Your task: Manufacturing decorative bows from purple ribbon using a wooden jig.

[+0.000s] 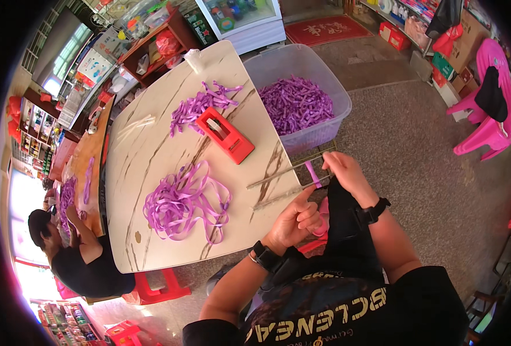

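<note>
My right hand [349, 176] is closed on the near end of a pair of thin, parallel rods [275, 177], which reach out over the table's right edge. A short band of purple ribbon [311, 173] spans the gap between the rods, close to my fingers. At the band's lower end is my left hand [297, 218], its index fingertip against the ribbon and its other fingers curled in. A loose heap of purple ribbon [180, 199] lies on the marble-patterned table [151, 141]. Beyond it are a red tape dispenser [239, 149] and a pile of short purple ribbon pieces [195, 109].
A clear plastic tub [339, 112] full of purple ribbon pieces stands beside the table. Thin white strips [135, 126] lie on the table's left part. A co-worker [82, 256] sits at a wooden table on the left. A pink chair [489, 101] stands at the right.
</note>
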Motion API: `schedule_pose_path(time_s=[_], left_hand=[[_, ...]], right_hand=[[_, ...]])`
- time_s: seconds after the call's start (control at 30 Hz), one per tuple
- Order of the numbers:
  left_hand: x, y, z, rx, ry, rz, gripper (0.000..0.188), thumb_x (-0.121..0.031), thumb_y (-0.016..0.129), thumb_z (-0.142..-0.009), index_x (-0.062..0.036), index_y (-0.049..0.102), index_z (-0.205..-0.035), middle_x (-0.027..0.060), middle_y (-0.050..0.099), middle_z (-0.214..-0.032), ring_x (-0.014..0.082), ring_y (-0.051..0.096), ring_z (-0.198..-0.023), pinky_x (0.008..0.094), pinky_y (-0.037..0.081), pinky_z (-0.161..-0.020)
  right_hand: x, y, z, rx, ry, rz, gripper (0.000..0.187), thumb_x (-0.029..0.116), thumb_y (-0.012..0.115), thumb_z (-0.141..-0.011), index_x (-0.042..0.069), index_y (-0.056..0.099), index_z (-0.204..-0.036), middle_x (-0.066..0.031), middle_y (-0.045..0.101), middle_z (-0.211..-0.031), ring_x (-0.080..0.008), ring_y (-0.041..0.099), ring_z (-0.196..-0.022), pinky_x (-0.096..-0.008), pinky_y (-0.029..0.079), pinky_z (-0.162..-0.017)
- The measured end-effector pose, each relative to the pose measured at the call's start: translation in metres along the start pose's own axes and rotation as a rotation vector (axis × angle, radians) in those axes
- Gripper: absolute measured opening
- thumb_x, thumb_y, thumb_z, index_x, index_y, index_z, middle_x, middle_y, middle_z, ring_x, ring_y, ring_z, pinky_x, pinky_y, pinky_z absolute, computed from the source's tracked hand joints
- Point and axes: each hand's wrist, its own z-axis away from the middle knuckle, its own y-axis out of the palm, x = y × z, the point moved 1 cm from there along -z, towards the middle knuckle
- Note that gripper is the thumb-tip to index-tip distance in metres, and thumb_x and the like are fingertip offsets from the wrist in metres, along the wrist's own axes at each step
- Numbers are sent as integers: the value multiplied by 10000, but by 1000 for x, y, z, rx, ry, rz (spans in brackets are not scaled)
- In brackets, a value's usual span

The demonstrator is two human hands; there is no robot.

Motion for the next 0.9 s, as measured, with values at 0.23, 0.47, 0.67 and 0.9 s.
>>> schedule_pose_path(time_s=[0.23,0.47,0.67,0.9], left_hand=[[-2,-2,-2,46,-27,21,407,-109,409,-845,-142,345,-1246,-48,307,-557,58,317,-475,216,287,-532],[-2,1,-3,-16,-5,49,448,-82,395,-837,-129,301,-1273,-42,306,-547,72,320,-478,227,301,-541],[-4,5,-1,48,-21,106,432,-68,395,-835,-136,310,-1253,-28,306,-555,89,317,-487,230,302,-539],[1,0,-3,51,-33,41,449,-94,393,-835,-132,312,-1275,-38,298,-556,74,297,-497,217,288,-526]], right_hand=[[47,19,17,-169,-302,582,312,365,638,-705,76,533,-647,-74,558,-626,-264,559,-573,-366,429,-505],[12,2,-6,77,-125,176,196,257,611,-767,70,586,-712,-4,534,-593,-91,485,-517,-254,361,-466],[-28,15,-25,645,421,-663,148,269,541,-841,157,537,-744,102,422,-600,-3,347,-501,-153,259,-461],[-75,53,-20,644,468,-1206,107,190,571,-818,109,527,-871,24,538,-726,-96,515,-653,-249,427,-587]])
